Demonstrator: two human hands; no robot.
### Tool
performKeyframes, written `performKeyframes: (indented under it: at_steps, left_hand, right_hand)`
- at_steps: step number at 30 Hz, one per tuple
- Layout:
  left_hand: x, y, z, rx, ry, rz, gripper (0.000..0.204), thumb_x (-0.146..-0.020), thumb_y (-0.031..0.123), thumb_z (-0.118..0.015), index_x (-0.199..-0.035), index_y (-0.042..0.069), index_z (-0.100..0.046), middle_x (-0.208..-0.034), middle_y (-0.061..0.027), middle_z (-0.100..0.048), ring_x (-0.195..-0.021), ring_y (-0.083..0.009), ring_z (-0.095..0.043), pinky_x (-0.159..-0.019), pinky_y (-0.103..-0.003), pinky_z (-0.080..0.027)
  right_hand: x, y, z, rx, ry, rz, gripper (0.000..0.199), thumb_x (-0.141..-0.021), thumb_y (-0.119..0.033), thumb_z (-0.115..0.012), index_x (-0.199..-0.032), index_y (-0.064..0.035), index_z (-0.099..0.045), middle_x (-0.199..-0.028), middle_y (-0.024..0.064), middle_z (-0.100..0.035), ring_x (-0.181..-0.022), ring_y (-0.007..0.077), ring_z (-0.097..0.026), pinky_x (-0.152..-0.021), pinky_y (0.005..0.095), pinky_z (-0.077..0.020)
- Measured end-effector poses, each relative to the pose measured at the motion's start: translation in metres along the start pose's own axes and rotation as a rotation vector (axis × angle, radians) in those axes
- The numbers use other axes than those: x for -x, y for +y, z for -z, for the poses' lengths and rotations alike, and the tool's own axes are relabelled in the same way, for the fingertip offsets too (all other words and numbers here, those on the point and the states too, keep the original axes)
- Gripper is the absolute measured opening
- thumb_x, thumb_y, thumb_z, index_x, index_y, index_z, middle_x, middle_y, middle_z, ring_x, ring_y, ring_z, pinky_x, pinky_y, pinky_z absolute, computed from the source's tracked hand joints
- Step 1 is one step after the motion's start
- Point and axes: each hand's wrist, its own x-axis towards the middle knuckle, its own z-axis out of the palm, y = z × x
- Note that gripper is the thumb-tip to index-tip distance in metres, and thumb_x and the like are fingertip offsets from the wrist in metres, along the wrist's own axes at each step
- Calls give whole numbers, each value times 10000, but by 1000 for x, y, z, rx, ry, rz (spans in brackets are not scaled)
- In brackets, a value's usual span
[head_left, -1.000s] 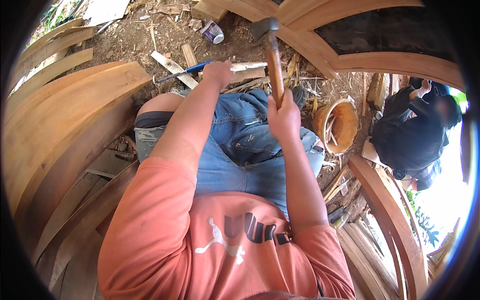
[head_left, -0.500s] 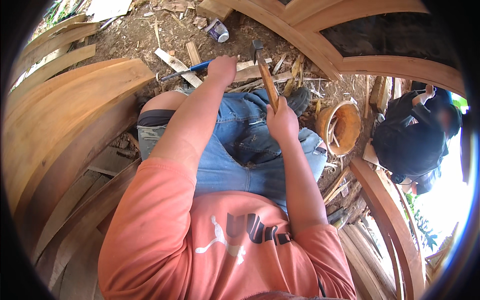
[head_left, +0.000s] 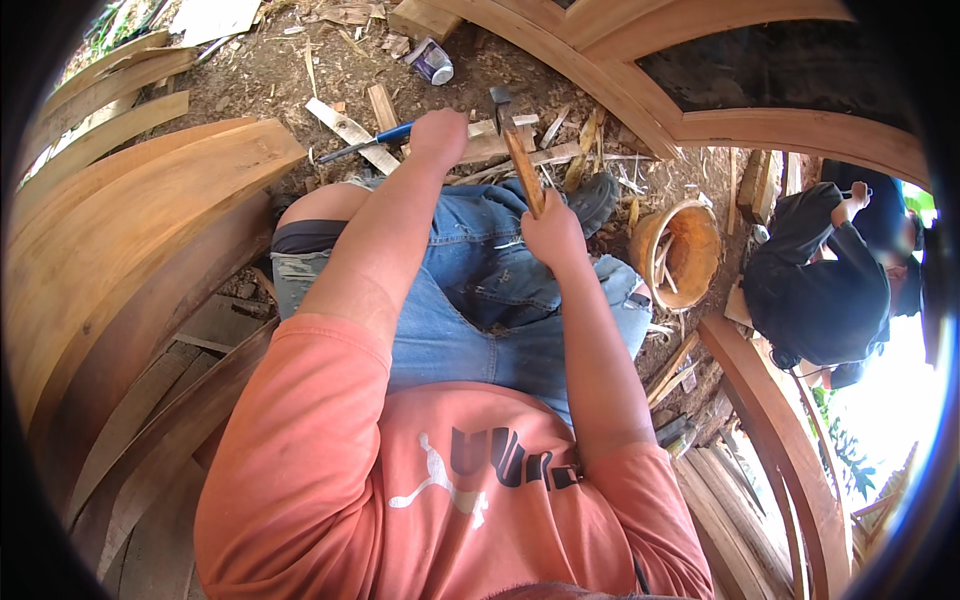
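Head view showed the right hand [head_left: 555,235] wrapped tightly around the lower part of a brown wooden-handled hammer [head_left: 517,150], its dark metal head tilted away from the body, past the lap and near the left hand [head_left: 438,138]. That left hand was curled into a fist at the upper end of a straight blue-handled tool with a slim dark shaft [head_left: 397,132]; its fingers were hidden beneath the back of the hand, so whether it gripped this handle or something underneath I could not tell.

The step in hand looked like hammer work, judged to be between blows. Another stroke would call for a steady left fist, knuckles out of the hammer's path, and a controlled swing from the right wrist.

Around the hands, pale, rough-edged wood scraps [head_left: 488,150] lay on brown earth littered with curled, papery shavings. To the right stood a round tan bucket [head_left: 645,235] with thin sticks inside. Broad, smooth, curved planks [head_left: 160,200] with warm orange grain leaned at the left, and an arched wooden frame [head_left: 780,125] bordered a dark, glossy-looking panel [head_left: 770,68] at the upper right.
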Motion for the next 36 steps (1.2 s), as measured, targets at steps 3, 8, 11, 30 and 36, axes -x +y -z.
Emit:
performKeyframes:
  at_steps: [3,8,11,30,36]
  left_hand:
    - [-4,-4,-7,-4,-13,-5,177,-934,156,-675,-1010,77,-813,-1059,-198,-786,-1054,-417,-763,-905,-538,-605]
    - [-2,-6,-7,31,-24,25,196,-918,182,-675,-987,61,-813,-1041,-220,-791,-1028,-428,-766,-907,-548,-600]
    - [-1,-3,-6,4,-39,10,218,-940,126,-636,-991,55,-835,-1060,-210,-808,-1031,-407,-785,-893,-525,-626]
    - [-8,-7,-15,18,-35,-9,162,-884,144,-695,-961,71,-817,-1013,-221,-790,-1013,-436,-761,-902,-549,-600]
    - [-9,-14,-22,21,6,39,162,-891,138,-681,-941,69,-818,-1010,-217,-791,-1009,-435,-763,-907,-548,-604]
  right_hand:
    - [-11,-3,6,-116,-65,-47,410,-998,-309,-693,-1205,41,-643,-1098,333,-751,-1109,541,-700,-969,583,-550]
    - [16,-47,47,-195,107,74,394,-1007,-297,-690,-1190,50,-651,-1081,344,-742,-1084,540,-701,-922,571,-556]
    - [18,-43,41,-242,134,87,392,-1010,-298,-681,-1199,45,-655,-1080,339,-744,-1081,521,-719,-913,551,-568]
    - [5,18,8,-107,-83,-79,371,-1007,-269,-679,-1170,65,-678,-915,251,-729,-879,404,-732,-785,484,-570]
    - [18,-31,44,-319,-7,-34,401,-1001,-275,-689,-1191,78,-686,-960,282,-754,-939,429,-762,-854,492,-574]
